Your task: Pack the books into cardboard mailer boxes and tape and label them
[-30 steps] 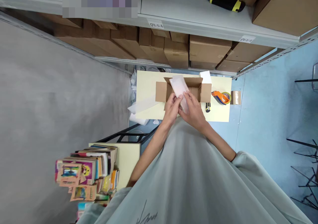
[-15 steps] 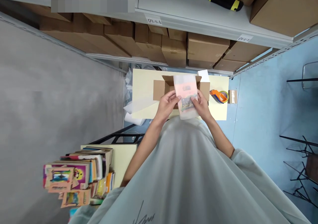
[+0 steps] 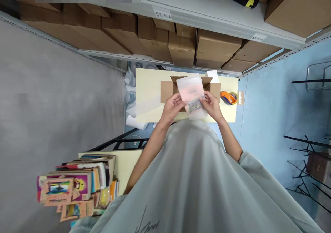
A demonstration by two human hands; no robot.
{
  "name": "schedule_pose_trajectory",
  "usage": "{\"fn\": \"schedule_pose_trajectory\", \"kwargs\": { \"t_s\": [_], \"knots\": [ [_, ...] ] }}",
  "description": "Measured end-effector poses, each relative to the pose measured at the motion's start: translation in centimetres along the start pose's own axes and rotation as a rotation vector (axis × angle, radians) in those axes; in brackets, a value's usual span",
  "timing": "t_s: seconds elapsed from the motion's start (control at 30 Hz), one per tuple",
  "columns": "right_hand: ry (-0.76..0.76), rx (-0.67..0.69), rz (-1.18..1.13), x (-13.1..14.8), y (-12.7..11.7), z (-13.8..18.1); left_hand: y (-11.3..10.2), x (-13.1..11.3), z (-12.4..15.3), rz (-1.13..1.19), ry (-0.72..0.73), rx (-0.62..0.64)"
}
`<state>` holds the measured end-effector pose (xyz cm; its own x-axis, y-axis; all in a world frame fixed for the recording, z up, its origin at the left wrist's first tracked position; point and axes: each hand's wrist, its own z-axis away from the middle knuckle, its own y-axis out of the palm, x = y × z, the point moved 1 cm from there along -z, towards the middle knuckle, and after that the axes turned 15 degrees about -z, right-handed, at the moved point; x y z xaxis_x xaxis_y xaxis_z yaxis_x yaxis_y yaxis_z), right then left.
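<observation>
Both hands hold a frosted plastic bag (image 3: 191, 94) with a flat colourful item inside, flat side towards me, over an open cardboard box (image 3: 167, 91). My left hand (image 3: 173, 106) pinches the bag's left edge. The bag's right edge is gripped by my right hand (image 3: 212, 104). The box stands on a pale yellow table (image 3: 148, 88), its flaps spread out to the sides.
An orange tape dispenser (image 3: 227, 98) and a small brown tape roll (image 3: 241, 97) lie right of the box. A translucent sheet (image 3: 148, 106) lies on the table's left. Stacked books (image 3: 77, 188) stand at lower left. Shelves of cardboard boxes (image 3: 181, 47) run behind the table.
The bag was turned from edge-on to flat towards me and spread between both hands. My right hand slid from the bag's middle to its right edge.
</observation>
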<state>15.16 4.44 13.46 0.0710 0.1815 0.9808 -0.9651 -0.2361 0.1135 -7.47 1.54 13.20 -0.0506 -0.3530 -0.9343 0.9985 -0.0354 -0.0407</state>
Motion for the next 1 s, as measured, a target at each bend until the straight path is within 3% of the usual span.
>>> {"fn": "schedule_pose_trajectory", "kwargs": {
  "t_s": [0.1, 0.23, 0.33, 0.4, 0.53, 0.7, 0.83, 1.0],
  "knots": [
    [-0.222, 0.043, 0.278, 1.6, -0.4, -0.2, -0.9, 0.1, -0.3, -0.177, 0.126, -0.084],
    [-0.425, 0.115, 0.714, 2.2, -0.6, -0.3, -2.3, -0.8, 0.0, -0.606, 0.39, -0.223],
    [-0.451, 0.161, 0.906, 1.5, -0.2, -0.1, -2.5, -1.2, 0.2, -0.879, 0.566, -0.118],
    [-0.414, 0.204, 0.961, 1.0, 0.0, -0.1, -2.4, -1.0, -0.1, -0.915, 0.61, -0.032],
    [-0.226, 0.236, 0.948, 0.5, -0.5, -1.9, -2.8, 0.7, -2.5, -0.808, 0.452, -0.017],
    [0.162, 0.311, 0.931, -1.3, -1.2, -8.4, -2.6, 4.1, -8.4, -0.829, 0.15, 0.029],
    [0.494, 0.412, 1.048, -4.0, 0.1, -12.9, -0.8, 6.0, -12.2, -0.964, -0.02, 0.122],
    [0.637, 0.42, 1.103, -6.5, 1.8, -14.5, 1.5, 6.4, -14.0, -1.118, -0.139, 0.216]
  ]
}}
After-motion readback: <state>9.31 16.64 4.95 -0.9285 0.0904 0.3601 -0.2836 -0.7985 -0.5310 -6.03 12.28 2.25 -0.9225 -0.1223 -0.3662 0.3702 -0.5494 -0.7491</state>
